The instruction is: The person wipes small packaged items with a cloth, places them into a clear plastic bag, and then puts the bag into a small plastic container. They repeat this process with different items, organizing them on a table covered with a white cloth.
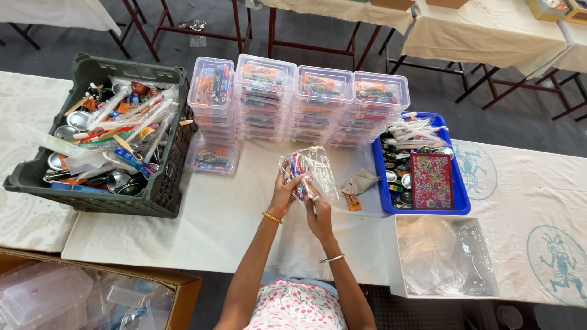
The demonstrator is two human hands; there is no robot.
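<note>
Crinkly clear plastic pouch of colourful items, pinched between left hand and right hand, above white tablecloth.

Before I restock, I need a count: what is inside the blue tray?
The blue tray holds a red patterned box, small metal bowls and clear wrapped packets. Whatever lies beneath these is covered.
</note>
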